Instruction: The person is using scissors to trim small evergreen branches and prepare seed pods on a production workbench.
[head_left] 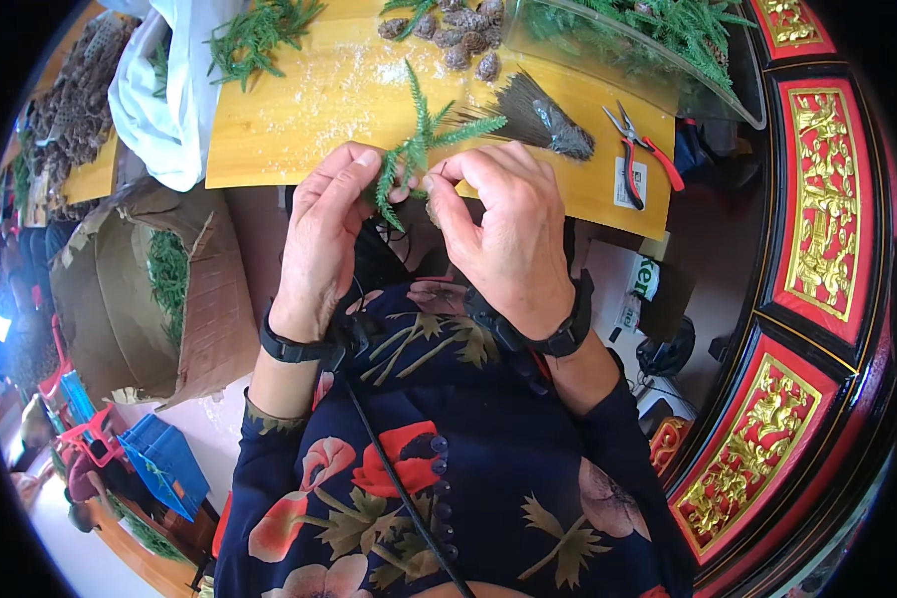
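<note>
A green artificial pine sprig [419, 142] with several branching tips is held up at the table's near edge. My left hand [321, 239] pinches it low down between thumb and fingers. My right hand [508, 224] is closed beside it, thumb against forefinger, close to the sprig's base; the small thing in that pinch is mostly hidden. Just beyond my right hand lies a fanned bundle of thin dark wires [528, 110], wrapped at one end in clear plastic. Red-handled pliers [628, 149] rest to its right, partly over a small white label [629, 183].
Brown pine cones [468, 28] and loose green sprigs [259, 42] lie at the yellow table's [269, 149] far side, with white flakes between. A clear bin [608, 55] of greenery stands far right, a white plastic bag [164, 110] left. Below stand a cardboard box [110, 299] and blue crate [159, 458].
</note>
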`<state>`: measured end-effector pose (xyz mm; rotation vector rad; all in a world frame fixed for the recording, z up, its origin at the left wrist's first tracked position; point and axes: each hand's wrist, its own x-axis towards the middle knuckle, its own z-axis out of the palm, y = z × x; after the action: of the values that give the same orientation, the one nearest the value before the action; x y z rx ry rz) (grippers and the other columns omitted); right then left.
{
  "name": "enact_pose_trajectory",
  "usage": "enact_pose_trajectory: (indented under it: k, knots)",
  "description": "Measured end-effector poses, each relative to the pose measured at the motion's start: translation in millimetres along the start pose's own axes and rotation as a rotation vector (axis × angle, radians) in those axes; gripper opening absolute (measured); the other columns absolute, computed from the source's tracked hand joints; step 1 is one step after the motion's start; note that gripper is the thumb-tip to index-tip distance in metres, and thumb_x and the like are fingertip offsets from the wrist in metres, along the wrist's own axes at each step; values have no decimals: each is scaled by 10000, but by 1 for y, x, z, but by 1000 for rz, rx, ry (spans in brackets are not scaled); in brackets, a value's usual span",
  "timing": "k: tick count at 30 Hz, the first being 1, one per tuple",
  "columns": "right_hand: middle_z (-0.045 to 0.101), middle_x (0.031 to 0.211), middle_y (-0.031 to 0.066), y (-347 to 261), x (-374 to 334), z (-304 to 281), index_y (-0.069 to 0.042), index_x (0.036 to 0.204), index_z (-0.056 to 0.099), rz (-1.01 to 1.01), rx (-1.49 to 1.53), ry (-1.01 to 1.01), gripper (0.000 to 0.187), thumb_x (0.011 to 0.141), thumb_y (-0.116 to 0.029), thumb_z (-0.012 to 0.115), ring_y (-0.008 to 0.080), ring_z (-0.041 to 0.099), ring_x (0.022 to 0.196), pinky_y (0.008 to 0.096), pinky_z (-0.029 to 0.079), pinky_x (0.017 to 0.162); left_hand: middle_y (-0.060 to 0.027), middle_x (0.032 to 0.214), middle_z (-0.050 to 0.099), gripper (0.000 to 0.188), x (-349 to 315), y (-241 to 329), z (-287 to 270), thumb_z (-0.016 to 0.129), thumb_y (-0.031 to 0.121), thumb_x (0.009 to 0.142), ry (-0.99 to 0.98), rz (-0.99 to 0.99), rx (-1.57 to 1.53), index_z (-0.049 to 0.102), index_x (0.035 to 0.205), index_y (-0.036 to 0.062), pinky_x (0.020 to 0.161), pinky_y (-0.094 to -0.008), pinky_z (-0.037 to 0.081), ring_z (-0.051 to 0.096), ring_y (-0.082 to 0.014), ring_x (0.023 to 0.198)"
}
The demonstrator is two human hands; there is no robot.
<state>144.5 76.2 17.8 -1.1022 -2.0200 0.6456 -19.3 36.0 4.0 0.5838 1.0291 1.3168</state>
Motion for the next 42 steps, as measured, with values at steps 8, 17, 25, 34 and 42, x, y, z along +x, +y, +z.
enact_pose_trajectory:
  k: [8,17,25,34,42]
  knots:
    - [605,745,76,4,-2,13,-39,759,576,-44,-4,88,117,723,-45,687,280,563,732,374,405,669,-69,1000,629,193,1,-7,-3,529,133,927,101,-102,27,592,1050,-1,831,-293,483,607,-140,924]
    - [585,763,39,-1,-3,22,-69,777,564,-120,-234,176,140,725,-63,695,242,560,757,355,385,673,-49,892,640,161,2,2,14,576,133,898,192,-251,-199,627,992,13,714,-247,469,595,-122,813]
    - [608,848,75,-5,-14,30,-44,871,590,-26,64,102,182,730,-44,705,260,578,830,369,429,737,-48,876,634,185,4,-7,-8,579,156,893,215,-90,-112,634,979,1,708,-263,448,552,-128,759]
    - [612,875,115,4,-14,32,-20,1015,556,-194,80,137,331,726,35,707,256,624,762,323,495,665,-43,934,662,224,0,6,1,592,142,883,155,-99,-98,659,1024,-19,757,-253,442,567,-108,808]
    - [614,804,114,-2,-10,28,-24,924,493,67,337,137,284,757,9,720,219,628,697,286,494,633,-57,919,664,161,0,4,5,633,87,851,134,54,240,685,957,-21,730,-228,431,554,-85,805]
